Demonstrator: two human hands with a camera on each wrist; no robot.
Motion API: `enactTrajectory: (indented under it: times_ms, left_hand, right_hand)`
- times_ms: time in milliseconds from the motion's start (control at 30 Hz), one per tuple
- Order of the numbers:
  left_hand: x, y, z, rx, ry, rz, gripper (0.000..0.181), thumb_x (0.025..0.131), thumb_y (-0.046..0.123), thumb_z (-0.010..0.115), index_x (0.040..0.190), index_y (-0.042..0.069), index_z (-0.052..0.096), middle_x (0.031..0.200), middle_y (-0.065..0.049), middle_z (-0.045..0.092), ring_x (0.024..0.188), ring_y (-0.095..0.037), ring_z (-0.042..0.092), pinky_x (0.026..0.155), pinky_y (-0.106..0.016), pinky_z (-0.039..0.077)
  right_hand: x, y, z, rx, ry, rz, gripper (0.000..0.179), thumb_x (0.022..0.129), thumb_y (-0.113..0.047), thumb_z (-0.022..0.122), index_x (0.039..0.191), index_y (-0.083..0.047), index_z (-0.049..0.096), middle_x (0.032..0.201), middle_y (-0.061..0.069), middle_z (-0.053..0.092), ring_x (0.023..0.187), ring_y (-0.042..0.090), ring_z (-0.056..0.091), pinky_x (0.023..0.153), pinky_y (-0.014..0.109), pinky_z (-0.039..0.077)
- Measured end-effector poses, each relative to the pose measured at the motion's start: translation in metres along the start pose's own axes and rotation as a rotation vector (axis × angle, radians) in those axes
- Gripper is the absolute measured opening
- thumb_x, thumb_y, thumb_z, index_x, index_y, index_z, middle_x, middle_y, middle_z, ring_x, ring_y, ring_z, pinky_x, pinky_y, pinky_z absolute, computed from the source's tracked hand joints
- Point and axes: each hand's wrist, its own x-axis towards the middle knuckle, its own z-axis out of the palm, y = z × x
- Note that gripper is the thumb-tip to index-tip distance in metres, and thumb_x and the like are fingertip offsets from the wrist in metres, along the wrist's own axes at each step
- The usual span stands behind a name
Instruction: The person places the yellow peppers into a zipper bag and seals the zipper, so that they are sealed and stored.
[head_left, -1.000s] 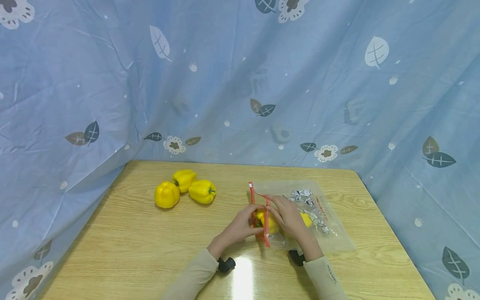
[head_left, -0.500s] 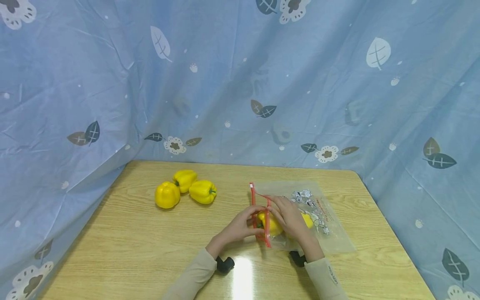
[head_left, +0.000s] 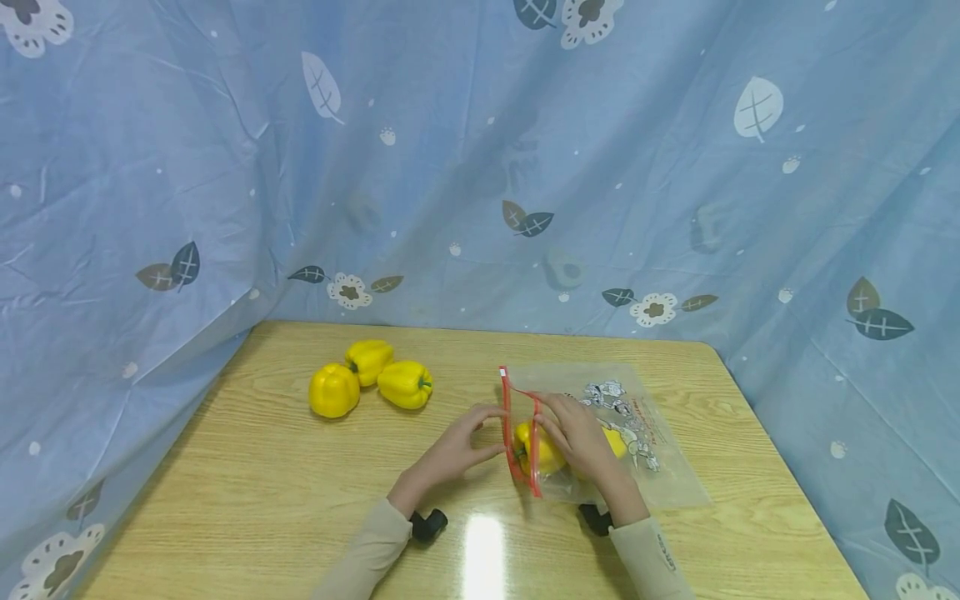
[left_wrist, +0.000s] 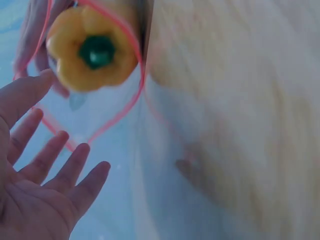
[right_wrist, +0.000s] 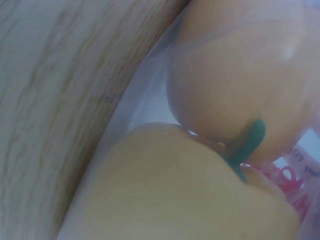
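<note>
A clear zip-lock bag [head_left: 675, 475] with a red zip edge [head_left: 535, 471] and printed figures lies on the table, its mouth gaping to the left. Inside, a yellow bell pepper [head_left: 551, 458] sits stem-first at the mouth, with another yellow pepper [head_left: 617, 440] behind it; the right wrist view shows both peppers up close through the plastic. My right hand [head_left: 583, 437] holds the upper layer of the bag at its zip edge. Just left of the mouth is my left hand [head_left: 453, 448], fingers spread and holding nothing. The left wrist view shows its bare palm [left_wrist: 40, 210].
Three more yellow peppers stand together at the back left: one nearest [head_left: 334, 390], one behind [head_left: 369, 361], one on the right [head_left: 403, 384]. A blue patterned curtain [head_left: 450, 167] hangs behind and beside the wooden table [head_left: 262, 500].
My left hand has let go of the pepper at the bag's mouth and drawn back to the left. The right hand stays at the zip edge.
</note>
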Motion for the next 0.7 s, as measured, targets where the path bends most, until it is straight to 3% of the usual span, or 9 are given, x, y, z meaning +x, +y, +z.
enactTrajectory:
  times_ms: [67,367,700]
  left_hand:
    - [-0.002,-0.002,-0.007,0.015,0.018,-0.006,0.05,0.086,0.016,0.066,0.132,0.012,0.048,0.139,-0.007,0.044,0.13,-0.021,0.039,0.102,-0.045,0.039]
    - [-0.014,-0.01,-0.043,0.083,0.133,-0.029,0.046,0.086,0.017,0.066,0.13,0.019,0.05,0.141,-0.007,0.042,0.131,-0.025,0.037,0.105,-0.048,0.035]
    - [-0.033,-0.015,-0.084,0.105,0.282,-0.043,0.046,0.086,0.014,0.066,0.129,0.015,0.051,0.141,-0.006,0.041,0.132,-0.026,0.034,0.107,-0.051,0.031]
  right_hand:
    - [0.0,0.0,0.0,-0.001,0.007,-0.009,0.038,0.094,-0.026,0.053,0.131,-0.018,0.051,0.12,0.006,0.06,0.111,0.027,0.056,0.094,0.048,0.045]
    - [0.001,0.001,0.001,-0.008,0.019,-0.025,0.037,0.094,-0.026,0.054,0.13,-0.017,0.052,0.119,0.005,0.061,0.109,0.027,0.057,0.094,0.046,0.045]
    - [0.0,0.001,0.001,-0.007,0.009,-0.024,0.037,0.094,-0.026,0.053,0.13,-0.017,0.052,0.118,0.005,0.061,0.109,0.027,0.057,0.093,0.045,0.046]
